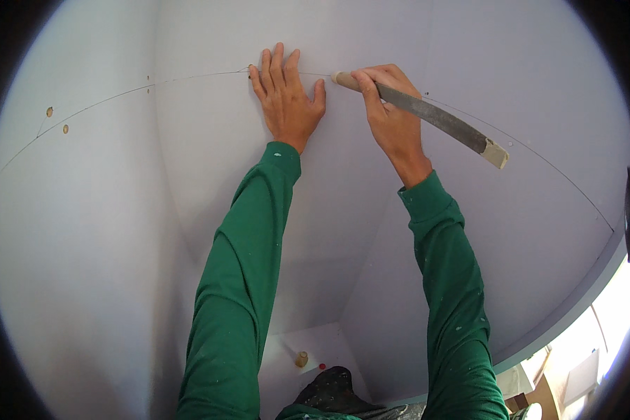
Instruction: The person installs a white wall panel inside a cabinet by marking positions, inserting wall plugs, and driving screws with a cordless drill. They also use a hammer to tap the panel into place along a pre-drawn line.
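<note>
My left hand [288, 101] lies flat on the pale lilac panel [343, 203], fingers spread, across a thin dark curved line. Beside its fingertips is a small hole [250, 70]. My right hand [397, 119] is closed round a long, flat, grey tool [434, 114] that looks like a file. The tool's tan handle end [346, 81] points left, at the line and close to the panel; whether it touches cannot be told. Its far end, pointing lower right, carries a beige tip [495, 154].
Two larger holes with brown edges [50, 112] mark the left panel. On the base below sit a small tan object [301, 359] and a red round piece [322, 366]. A curved panel edge [560, 308] runs down the right side, with boards and clutter beyond.
</note>
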{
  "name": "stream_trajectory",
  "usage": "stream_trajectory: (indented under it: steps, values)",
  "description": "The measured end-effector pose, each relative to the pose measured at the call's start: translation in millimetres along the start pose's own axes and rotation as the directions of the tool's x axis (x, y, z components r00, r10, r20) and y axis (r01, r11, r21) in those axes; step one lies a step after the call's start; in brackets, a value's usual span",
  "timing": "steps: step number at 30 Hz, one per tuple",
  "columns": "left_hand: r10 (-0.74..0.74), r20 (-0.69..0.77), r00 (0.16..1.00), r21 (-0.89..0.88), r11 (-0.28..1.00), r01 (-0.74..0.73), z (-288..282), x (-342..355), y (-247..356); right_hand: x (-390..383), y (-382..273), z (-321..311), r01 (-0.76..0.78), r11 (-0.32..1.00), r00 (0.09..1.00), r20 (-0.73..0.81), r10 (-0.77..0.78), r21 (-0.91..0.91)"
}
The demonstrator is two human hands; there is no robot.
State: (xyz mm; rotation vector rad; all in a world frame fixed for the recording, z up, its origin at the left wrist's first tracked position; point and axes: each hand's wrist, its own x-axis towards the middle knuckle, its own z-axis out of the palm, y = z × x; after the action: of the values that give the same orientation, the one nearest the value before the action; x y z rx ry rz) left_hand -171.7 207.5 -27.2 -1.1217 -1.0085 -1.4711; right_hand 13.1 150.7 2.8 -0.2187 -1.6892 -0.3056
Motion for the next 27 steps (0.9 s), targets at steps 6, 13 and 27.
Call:
stream_trajectory:
  steps: [6,13,27]
  values:
    - [0.007,-0.014,1.0,-0.012,1.0,-0.007,0.2,-1.3,1.9,-2.6,3.6,3.3,0.035,0.999,0.999,-0.023,-0.035,0.013]
    - [0.005,-0.022,1.0,-0.027,1.0,-0.005,-0.7,0.9,3.1,0.8,1.1,5.4,0.076,0.997,0.997,-0.017,-0.076,-0.003]
    - [-0.011,-0.087,0.996,-0.125,0.992,0.0,0.3,0.3,-3.6,3.2,-0.9,9.4,0.125,0.991,0.992,-0.024,-0.126,-0.042]
